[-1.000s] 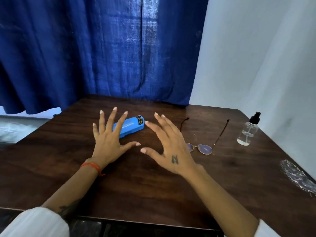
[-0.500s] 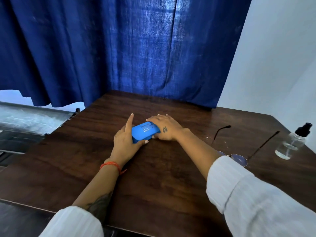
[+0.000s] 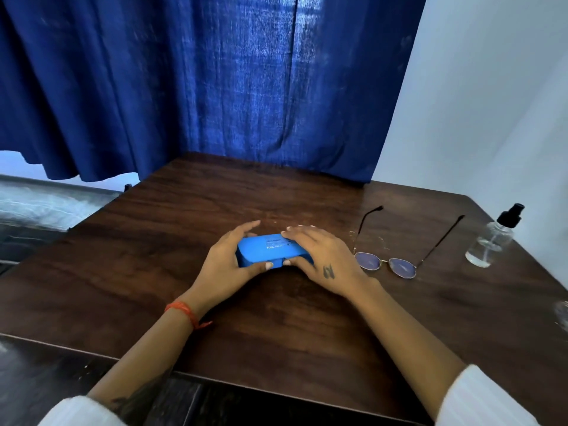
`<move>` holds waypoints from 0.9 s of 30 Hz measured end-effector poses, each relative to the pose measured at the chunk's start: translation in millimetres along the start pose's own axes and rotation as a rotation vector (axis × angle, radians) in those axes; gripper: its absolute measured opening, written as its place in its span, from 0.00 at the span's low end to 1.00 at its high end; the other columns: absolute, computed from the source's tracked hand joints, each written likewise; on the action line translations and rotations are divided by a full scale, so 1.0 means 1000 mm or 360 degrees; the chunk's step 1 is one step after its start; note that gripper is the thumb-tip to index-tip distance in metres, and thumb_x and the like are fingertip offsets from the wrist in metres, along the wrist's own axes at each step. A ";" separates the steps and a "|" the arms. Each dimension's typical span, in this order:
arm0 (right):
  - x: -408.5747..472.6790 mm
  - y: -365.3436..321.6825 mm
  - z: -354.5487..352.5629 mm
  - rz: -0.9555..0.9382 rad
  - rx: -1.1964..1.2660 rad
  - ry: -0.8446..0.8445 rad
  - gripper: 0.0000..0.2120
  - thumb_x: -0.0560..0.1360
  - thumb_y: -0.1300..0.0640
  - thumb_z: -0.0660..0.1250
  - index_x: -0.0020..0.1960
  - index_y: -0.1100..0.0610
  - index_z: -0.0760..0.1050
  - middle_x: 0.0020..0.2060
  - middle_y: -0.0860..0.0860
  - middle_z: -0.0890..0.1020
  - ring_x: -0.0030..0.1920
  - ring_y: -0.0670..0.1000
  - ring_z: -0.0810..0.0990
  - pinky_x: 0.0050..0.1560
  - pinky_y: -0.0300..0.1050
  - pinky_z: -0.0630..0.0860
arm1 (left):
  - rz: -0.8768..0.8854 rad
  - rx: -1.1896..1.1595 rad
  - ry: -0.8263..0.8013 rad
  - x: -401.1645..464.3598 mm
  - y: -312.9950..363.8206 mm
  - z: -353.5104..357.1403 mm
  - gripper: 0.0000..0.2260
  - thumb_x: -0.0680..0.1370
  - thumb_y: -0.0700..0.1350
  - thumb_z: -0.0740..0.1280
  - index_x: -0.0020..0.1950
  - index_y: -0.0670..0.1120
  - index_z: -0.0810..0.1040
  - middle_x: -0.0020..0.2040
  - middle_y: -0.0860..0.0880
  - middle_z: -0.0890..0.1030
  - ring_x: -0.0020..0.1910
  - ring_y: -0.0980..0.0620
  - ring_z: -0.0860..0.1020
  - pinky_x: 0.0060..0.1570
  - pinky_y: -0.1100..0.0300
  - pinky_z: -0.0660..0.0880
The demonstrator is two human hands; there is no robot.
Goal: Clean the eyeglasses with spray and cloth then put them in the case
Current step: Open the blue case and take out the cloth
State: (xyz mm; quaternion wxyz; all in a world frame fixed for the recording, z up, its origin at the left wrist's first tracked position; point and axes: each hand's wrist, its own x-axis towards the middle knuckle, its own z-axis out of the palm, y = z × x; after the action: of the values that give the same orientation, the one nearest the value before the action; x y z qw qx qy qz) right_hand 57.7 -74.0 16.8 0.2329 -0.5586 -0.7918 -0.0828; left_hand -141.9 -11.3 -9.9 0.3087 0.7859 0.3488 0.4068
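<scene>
A closed blue eyeglass case [image 3: 266, 252] lies in the middle of the dark wooden table [image 3: 276, 327]. My left hand [image 3: 226, 265] grips its left end and my right hand [image 3: 319, 256] covers its right end, both thumbs pressed on the front edge. The round eyeglasses [image 3: 385, 264] rest on the table just right of my right hand, lenses toward me and arms unfolded, pointing away. A clear spray bottle [image 3: 493, 239] with a black pump top stands upright near the table's right edge. No cloth is visible.
A blue curtain [image 3: 199, 87] hangs behind the table and a white wall [image 3: 491, 103] stands to the right. Something clear and shiny [image 3: 563, 315] shows at the right frame edge. The table's near edge runs just below my forearms.
Both hands went from hovering with spread fingers to gripping the blue case. The case has been drawn closer and turned square to me. The glasses and bottle have not moved.
</scene>
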 end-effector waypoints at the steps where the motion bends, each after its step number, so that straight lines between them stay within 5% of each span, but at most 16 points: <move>1: -0.006 -0.001 0.002 -0.0010 -0.0027 0.0087 0.20 0.72 0.54 0.71 0.62 0.60 0.75 0.60 0.56 0.79 0.60 0.55 0.77 0.64 0.53 0.72 | 0.0008 0.0028 -0.0021 -0.001 0.001 0.002 0.34 0.64 0.46 0.77 0.67 0.53 0.67 0.56 0.49 0.77 0.57 0.55 0.74 0.60 0.61 0.68; 8: -0.010 -0.001 0.002 -0.0036 -0.0067 0.0220 0.19 0.69 0.56 0.74 0.57 0.62 0.79 0.52 0.57 0.83 0.53 0.56 0.81 0.59 0.55 0.75 | 0.0031 0.0106 -0.0085 -0.003 0.003 0.004 0.37 0.62 0.44 0.78 0.68 0.52 0.67 0.59 0.48 0.76 0.58 0.53 0.73 0.62 0.62 0.68; 11: -0.001 0.002 -0.010 -0.0003 -0.0001 0.0148 0.17 0.72 0.53 0.70 0.59 0.58 0.78 0.55 0.53 0.82 0.55 0.54 0.81 0.56 0.49 0.77 | 0.0053 0.0159 -0.0111 -0.003 0.002 0.003 0.40 0.62 0.46 0.78 0.69 0.56 0.62 0.61 0.49 0.72 0.59 0.57 0.70 0.57 0.73 0.64; 16: 0.031 0.013 -0.026 0.0178 0.0104 -0.0181 0.17 0.76 0.46 0.63 0.60 0.52 0.78 0.56 0.50 0.81 0.56 0.50 0.78 0.56 0.50 0.74 | 0.0061 0.0144 -0.0100 -0.003 0.003 0.002 0.45 0.62 0.46 0.79 0.70 0.61 0.54 0.69 0.54 0.64 0.65 0.58 0.63 0.63 0.63 0.61; 23: 0.052 0.017 -0.030 0.0425 0.0461 -0.0398 0.14 0.74 0.46 0.66 0.57 0.50 0.79 0.56 0.48 0.82 0.58 0.48 0.76 0.62 0.50 0.71 | 0.0048 0.0137 -0.0107 -0.002 0.004 0.000 0.48 0.61 0.47 0.79 0.70 0.64 0.50 0.69 0.60 0.59 0.68 0.61 0.60 0.66 0.62 0.58; 25: 0.045 0.016 -0.029 0.0365 0.0416 -0.0152 0.16 0.71 0.48 0.71 0.57 0.50 0.79 0.57 0.48 0.81 0.60 0.49 0.75 0.63 0.47 0.69 | 0.0052 0.0150 -0.0106 -0.003 0.004 0.000 0.49 0.62 0.48 0.78 0.70 0.64 0.49 0.70 0.61 0.58 0.69 0.61 0.58 0.67 0.61 0.58; 27: 0.028 0.011 -0.027 0.0231 0.0289 0.0454 0.12 0.70 0.53 0.73 0.52 0.53 0.81 0.51 0.50 0.82 0.54 0.49 0.77 0.57 0.41 0.71 | 0.0043 0.0162 -0.0107 -0.003 0.004 0.000 0.49 0.62 0.48 0.78 0.69 0.66 0.47 0.71 0.61 0.58 0.71 0.58 0.57 0.69 0.58 0.57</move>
State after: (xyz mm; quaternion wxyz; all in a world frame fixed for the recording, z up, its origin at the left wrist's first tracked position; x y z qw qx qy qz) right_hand 68.1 -56.9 51.6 0.3976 -0.5736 -0.7125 -0.0724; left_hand -141.5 -15.8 -7.8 0.2743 0.8184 0.3478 0.3660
